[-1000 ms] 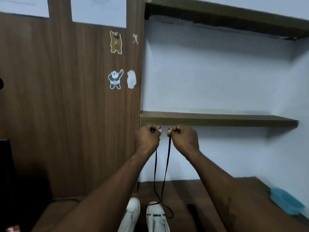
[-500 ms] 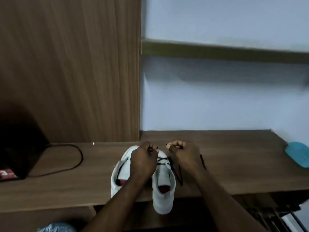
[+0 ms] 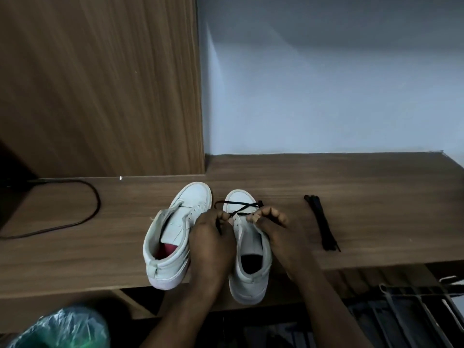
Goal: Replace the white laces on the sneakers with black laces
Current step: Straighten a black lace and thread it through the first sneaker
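Observation:
Two white high-top sneakers stand side by side on the wooden desk, toes pointing away from me. The left sneaker has no lace in its eyelets. Across the toe end of the right sneaker runs a black lace. My left hand and my right hand hover over the right sneaker, each pinching one end of that lace. A second black lace, bundled, lies on the desk to the right of my right hand.
A black cable loops across the desk's left part toward a dark object at the far left. A wooden panel rises behind the left sneaker. A green plastic bag sits below the desk's front edge. A dark wire rack is lower right.
My hands dropped from high above the desk down to the right sneaker, still holding the lace ends. The view tilted down, and the lace now lies slack over the toe.

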`<state>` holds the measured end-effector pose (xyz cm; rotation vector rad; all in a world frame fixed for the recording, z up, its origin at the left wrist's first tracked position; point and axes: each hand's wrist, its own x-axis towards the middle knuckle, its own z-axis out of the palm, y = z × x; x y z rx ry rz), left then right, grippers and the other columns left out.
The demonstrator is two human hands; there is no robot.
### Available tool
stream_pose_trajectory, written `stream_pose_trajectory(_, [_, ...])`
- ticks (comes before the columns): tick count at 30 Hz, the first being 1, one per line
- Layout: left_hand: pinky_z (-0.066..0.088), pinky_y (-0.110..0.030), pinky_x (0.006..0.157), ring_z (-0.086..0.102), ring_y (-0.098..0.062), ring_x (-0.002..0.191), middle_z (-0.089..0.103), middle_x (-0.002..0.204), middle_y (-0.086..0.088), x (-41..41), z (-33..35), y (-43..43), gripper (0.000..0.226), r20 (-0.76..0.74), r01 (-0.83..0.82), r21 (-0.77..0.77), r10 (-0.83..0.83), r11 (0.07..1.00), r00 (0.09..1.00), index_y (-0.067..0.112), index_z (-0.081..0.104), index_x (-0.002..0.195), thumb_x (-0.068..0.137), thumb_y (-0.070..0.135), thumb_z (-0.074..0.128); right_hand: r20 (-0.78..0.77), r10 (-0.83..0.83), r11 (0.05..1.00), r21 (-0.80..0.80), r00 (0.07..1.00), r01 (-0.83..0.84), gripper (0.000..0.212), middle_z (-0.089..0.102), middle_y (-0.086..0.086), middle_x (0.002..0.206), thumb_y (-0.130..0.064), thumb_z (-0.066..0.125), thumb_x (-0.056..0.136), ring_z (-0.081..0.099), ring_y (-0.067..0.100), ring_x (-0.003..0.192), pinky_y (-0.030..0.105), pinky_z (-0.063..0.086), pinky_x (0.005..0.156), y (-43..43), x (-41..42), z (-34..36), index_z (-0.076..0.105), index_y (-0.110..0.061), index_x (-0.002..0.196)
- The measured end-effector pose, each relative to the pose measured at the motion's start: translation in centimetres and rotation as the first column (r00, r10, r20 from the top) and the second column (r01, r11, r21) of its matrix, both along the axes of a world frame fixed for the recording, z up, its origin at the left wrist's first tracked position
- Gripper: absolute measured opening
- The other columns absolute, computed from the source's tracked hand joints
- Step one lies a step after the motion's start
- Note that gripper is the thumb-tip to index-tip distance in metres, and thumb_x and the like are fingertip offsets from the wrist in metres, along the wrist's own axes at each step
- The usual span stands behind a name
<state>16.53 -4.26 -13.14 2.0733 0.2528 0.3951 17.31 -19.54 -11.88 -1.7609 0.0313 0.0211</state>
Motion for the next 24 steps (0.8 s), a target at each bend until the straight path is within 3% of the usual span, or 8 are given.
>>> stream_pose_trajectory(4, [0.048,-0.027,0.082,0.066,-0.014,0.091,0.072,0.095,0.007,0.4,-0.4,-0.4,0.016,0.007,0.045,0.004,-0.045,0.999,0.999,0.018,0.069,0.097,0.09,0.004,0.067,0.017,-0.006,0.994,-0.108,1.0,0.008,0.028,0.075,-0.005,0.084,-0.055,0.06,0.072,0.071,0.018,0.085,0.046,0.059,0.083,0.0,0.4,-0.6,0.072,-0.032,0.081])
stream_pose_trajectory(7, [0.047,-0.031,0.082,0.061,-0.016,0.09,0.068,0.095,0.002,0.9,-0.3,-0.4,0.024,0.052,0.036,0.054,-0.039,0.998,0.998,0.016,0.067,0.099,0.085,-0.003,0.063,0.001,0.002,0.996,-0.085,1.0,-0.002,0.02,0.076,-0.005,0.084,-0.049,0.062,0.074,0.073,0.014,0.084,0.043,0.06,0.084,-0.2,1.4,-1.0,0.073,-0.033,0.08])
stream_pose_trajectory(10, [0.037,-0.021,0.075,0.052,-0.012,0.083,0.061,0.094,0.0,1.3,-0.8,0.0,0.029,0.06,0.07,0.125,-0.078,0.99,0.995,0.016,0.068,0.094,0.077,-0.006,0.062,-0.016,-0.025,0.999,-0.026,1.0,0.024,0.019,0.077,-0.002,0.083,-0.046,0.067,0.073,0.075,0.012,0.084,0.035,0.057,0.078,-0.5,2.4,-1.7,0.075,-0.032,0.083])
stream_pose_trajectory(14, [0.038,-0.013,0.058,0.06,-0.007,0.066,0.064,0.071,0.009,0.4,-0.6,0.2,0.003,-0.04,0.105,0.019,-0.104,0.994,0.994,0.025,0.067,0.075,0.078,0.024,0.067,-0.041,-0.037,0.999,0.016,0.998,0.038,0.015,0.079,-0.002,0.088,-0.044,0.073,0.077,0.076,0.014,0.089,0.039,0.058,0.086,-0.7,2.4,-3.0,0.078,-0.035,0.088])
stream_pose_trajectory(16, [0.042,-0.014,0.056,0.063,-0.003,0.064,0.067,0.067,0.013,0.0,-0.2,0.3,0.025,-0.074,0.105,-0.052,-0.109,0.993,0.991,0.028,0.066,0.075,0.073,0.051,0.058,-0.029,-0.041,0.999,-0.01,0.999,0.041,0.021,0.079,-0.006,0.089,-0.05,0.074,0.072,0.075,0.01,0.09,0.038,0.059,0.087,-0.5,2.5,-3.2,0.079,-0.037,0.088])
stream_pose_trajectory(18, [0.049,-0.022,0.059,0.063,-0.002,0.065,0.068,0.071,0.013,-0.5,0.0,0.2,0.039,-0.099,0.143,-0.042,-0.146,0.989,0.984,0.03,0.066,0.083,0.069,0.066,0.057,-0.008,-0.043,0.999,-0.018,0.999,0.043,0.011,0.079,-0.009,0.09,-0.04,0.077,0.076,0.075,0.008,0.09,0.039,0.06,0.088,-0.2,2.4,-3.1,0.08,-0.038,0.086])
stream_pose_trajectory(21, [0.051,-0.024,0.067,0.062,0.0,0.076,0.064,0.083,0.018,-1.2,0.2,-0.1,0.04,-0.048,0.138,0.132,-0.133,0.981,0.99,0.034,0.067,0.093,0.071,0.066,0.058,0.031,-0.048,0.998,-0.025,0.998,0.049,0.01,0.079,-0.008,0.089,-0.025,0.08,0.082,0.075,0.012,0.09,0.043,0.06,0.089,-0.1,2.6,-2.9,0.081,-0.035,0.084])
stream_pose_trajectory(24, [0.052,-0.029,0.072,0.064,-0.008,0.081,0.069,0.089,0.012,-1.1,0.2,-0.2,0.041,0.015,0.089,0.23,-0.095,0.969,0.995,0.026,0.076,0.095,0.079,0.054,0.052,0.09,0.001,0.994,-0.107,0.996,0.008,0.016,0.078,-0.011,0.088,-0.017,0.079,0.086,0.074,0.007,0.089,0.03,0.058,0.083,0.0,2.8,-2.6,0.081,-0.032,0.084])
